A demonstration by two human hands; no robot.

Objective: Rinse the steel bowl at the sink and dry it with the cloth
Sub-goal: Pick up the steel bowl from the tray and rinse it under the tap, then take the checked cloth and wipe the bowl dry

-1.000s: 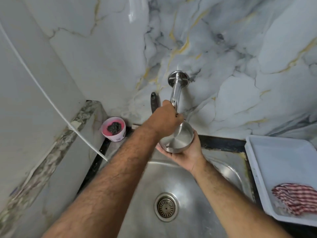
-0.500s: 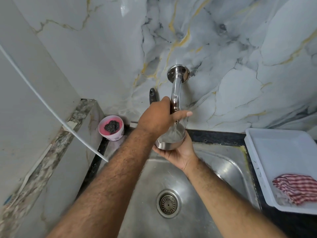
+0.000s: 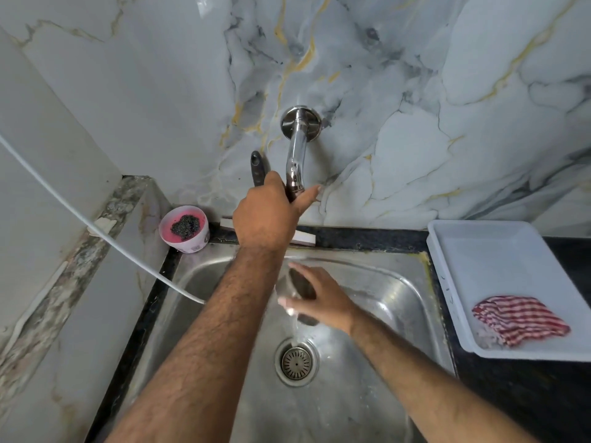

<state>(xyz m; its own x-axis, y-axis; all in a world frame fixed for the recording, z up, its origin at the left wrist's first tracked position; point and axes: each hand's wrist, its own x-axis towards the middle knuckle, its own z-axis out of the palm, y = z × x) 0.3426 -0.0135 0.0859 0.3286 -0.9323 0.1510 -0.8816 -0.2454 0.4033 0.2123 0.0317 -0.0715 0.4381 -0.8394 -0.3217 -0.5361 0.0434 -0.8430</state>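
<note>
- The left hand (image 3: 267,215) is closed around the end of the chrome wall tap (image 3: 295,158), thumb sticking out to the right.
- The right hand (image 3: 319,294) grips the steel bowl (image 3: 299,284) over the steel sink (image 3: 399,282), tipped so water (a thin stream) pours from it toward the drain (image 3: 296,362).
- The red-and-white checked cloth (image 3: 519,319) lies in the white tray (image 3: 479,251) on the right counter.
- A pink tub (image 3: 184,228) holding a dark scrubber sits at the sink's back-left corner.
</note>
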